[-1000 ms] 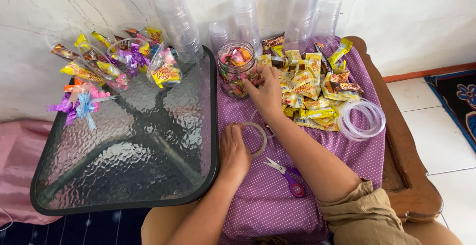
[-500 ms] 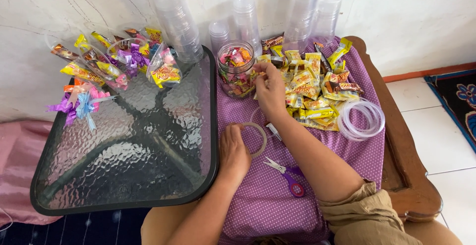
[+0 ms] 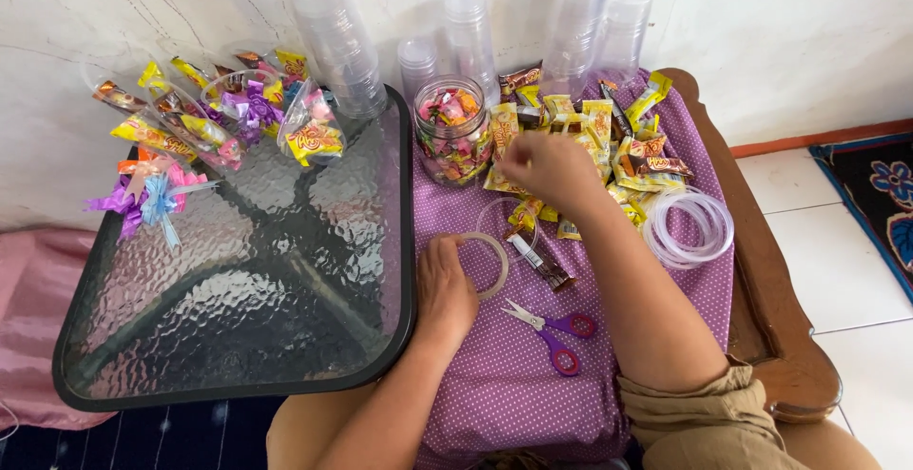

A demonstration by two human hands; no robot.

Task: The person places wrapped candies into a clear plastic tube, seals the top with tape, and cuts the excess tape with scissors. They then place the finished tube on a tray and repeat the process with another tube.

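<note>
The right hand [image 3: 547,167] hovers just right of the clear jar [image 3: 453,130] of sweets, fingers curled and pinched together, apparently on a small sweet, though what it grips is hidden. The left hand [image 3: 443,284] rests flat in front of the jar on the purple dotted cloth [image 3: 609,375], fingers spread beside a roll of clear tape [image 3: 487,263]. Dropping a sweet in cleanly looks to need the pinch brought squarely over the jar mouth, released low. Purple scissors [image 3: 549,328] lie nearer the person than the jar.
</note>
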